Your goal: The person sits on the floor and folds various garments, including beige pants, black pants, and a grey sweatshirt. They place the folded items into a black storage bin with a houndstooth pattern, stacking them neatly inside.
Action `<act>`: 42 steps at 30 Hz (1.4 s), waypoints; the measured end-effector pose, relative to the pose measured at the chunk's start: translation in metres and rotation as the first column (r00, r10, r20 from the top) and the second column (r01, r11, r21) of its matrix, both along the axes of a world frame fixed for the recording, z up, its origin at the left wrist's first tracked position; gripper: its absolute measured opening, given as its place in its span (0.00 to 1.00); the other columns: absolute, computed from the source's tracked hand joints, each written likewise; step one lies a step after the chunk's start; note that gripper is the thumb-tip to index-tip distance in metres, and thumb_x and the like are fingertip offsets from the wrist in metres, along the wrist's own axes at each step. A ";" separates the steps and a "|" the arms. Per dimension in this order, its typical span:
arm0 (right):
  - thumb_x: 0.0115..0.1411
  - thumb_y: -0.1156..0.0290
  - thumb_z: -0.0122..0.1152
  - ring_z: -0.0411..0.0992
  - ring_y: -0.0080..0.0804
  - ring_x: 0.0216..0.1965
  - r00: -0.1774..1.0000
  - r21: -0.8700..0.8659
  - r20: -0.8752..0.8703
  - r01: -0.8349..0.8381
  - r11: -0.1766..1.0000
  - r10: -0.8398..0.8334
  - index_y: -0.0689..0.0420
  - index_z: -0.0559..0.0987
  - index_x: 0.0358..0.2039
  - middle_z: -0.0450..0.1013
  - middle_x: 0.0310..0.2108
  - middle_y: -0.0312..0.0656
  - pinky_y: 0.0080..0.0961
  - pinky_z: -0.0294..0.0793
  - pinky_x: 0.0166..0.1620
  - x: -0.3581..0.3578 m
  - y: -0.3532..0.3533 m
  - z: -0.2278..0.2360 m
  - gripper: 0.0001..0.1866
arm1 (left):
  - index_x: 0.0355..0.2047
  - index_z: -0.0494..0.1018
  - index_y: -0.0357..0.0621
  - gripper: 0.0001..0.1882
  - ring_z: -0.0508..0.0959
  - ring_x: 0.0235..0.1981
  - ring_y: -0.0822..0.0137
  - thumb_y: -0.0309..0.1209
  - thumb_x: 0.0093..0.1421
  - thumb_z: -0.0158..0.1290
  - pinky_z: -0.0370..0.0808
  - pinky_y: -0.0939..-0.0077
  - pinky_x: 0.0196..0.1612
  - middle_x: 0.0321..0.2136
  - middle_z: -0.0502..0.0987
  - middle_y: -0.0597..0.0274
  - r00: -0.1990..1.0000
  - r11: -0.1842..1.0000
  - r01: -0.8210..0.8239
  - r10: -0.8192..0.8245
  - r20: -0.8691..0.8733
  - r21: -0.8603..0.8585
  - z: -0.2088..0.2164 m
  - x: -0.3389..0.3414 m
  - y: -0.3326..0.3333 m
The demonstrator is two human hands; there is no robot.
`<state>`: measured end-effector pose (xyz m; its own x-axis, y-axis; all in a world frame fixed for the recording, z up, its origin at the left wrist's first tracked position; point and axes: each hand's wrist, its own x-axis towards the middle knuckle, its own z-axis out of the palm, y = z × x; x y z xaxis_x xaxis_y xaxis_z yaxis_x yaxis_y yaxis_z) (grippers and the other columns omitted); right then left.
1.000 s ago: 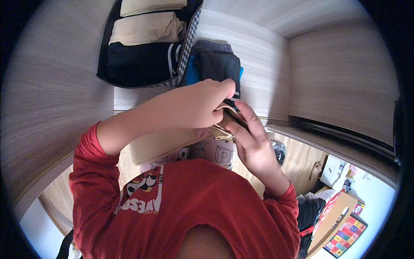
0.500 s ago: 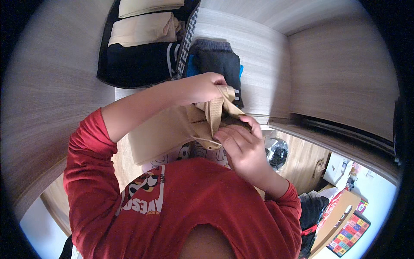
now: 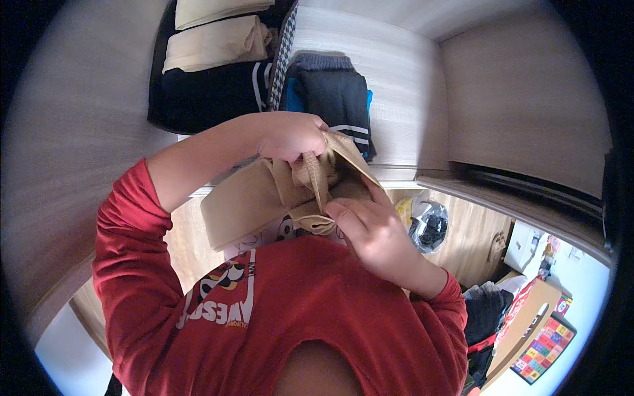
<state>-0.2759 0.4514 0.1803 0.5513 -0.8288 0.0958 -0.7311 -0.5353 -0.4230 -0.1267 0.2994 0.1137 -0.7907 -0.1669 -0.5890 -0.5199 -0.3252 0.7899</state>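
Note:
A folded tan garment, which looks like trousers (image 3: 241,204), is held up in front of my chest, its waistband end gaping in a dark fold. My left hand (image 3: 297,137) bends over the top with its fingers closed on the cloth; the fingertips are partly hidden in it. On the other side of the opening, my right hand (image 3: 380,228) pinches the edge between thumb and fingers. A band of fabric runs between the two hands. Just beyond them on the shelf lie folded dark shorts (image 3: 330,92) with white stripes and a grey elastic waist, over something blue.
A dark fabric bin (image 3: 285,49) with a houndstooth side stands at the far left of the shelf (image 3: 403,112). Beige folded clothes (image 3: 214,43) and a black striped garment (image 3: 205,92) fill it. Below right are a plastic-wrapped bundle (image 3: 429,228) and a cardboard box (image 3: 528,330).
My left hand has shifted slightly left and down, tucking into the cloth. The garment's opening gapes wider, and its folded body has turned a little. My right hand keeps its pinch.

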 end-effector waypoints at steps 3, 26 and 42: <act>0.44 0.76 0.53 0.72 0.36 0.33 1.000 0.024 -0.023 -0.003 1.000 0.004 0.61 0.74 0.33 0.72 0.29 0.43 0.45 0.61 0.52 0.000 0.003 0.003 0.12 | 0.43 0.67 0.33 0.22 0.72 0.36 0.69 0.23 0.44 0.49 0.67 0.79 0.39 0.34 0.72 0.59 0.987 0.988 0.089 -0.104 -0.120 -0.127 0.002 0.000 0.001; 0.43 0.79 0.52 0.72 0.35 0.31 0.997 0.138 0.077 -0.038 0.990 0.027 0.61 0.71 0.35 0.71 0.28 0.42 0.37 0.65 0.46 0.003 0.010 0.001 0.15 | 0.26 0.70 0.31 0.13 0.75 0.31 0.51 0.29 0.41 0.53 0.70 0.67 0.31 0.24 0.73 0.41 0.964 0.669 0.266 -0.184 0.192 -0.694 -0.001 -0.003 0.005; 0.44 0.76 0.52 0.70 0.32 0.27 0.973 0.014 0.229 -0.047 0.999 0.042 0.62 0.71 0.33 0.67 0.21 0.37 0.29 0.64 0.42 -0.014 -0.005 0.040 0.12 | 0.42 0.67 0.40 0.19 0.70 0.35 0.76 0.20 0.47 0.51 0.68 0.84 0.37 0.33 0.72 0.67 0.958 0.960 -0.249 0.225 -0.177 -0.130 0.077 0.006 -0.003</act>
<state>-0.2899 0.4464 0.2201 0.5530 -0.8068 0.2080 -0.5898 -0.5554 -0.5863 -0.1206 0.2963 0.1911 -0.7990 -0.4370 -0.4131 -0.3061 -0.2958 0.9049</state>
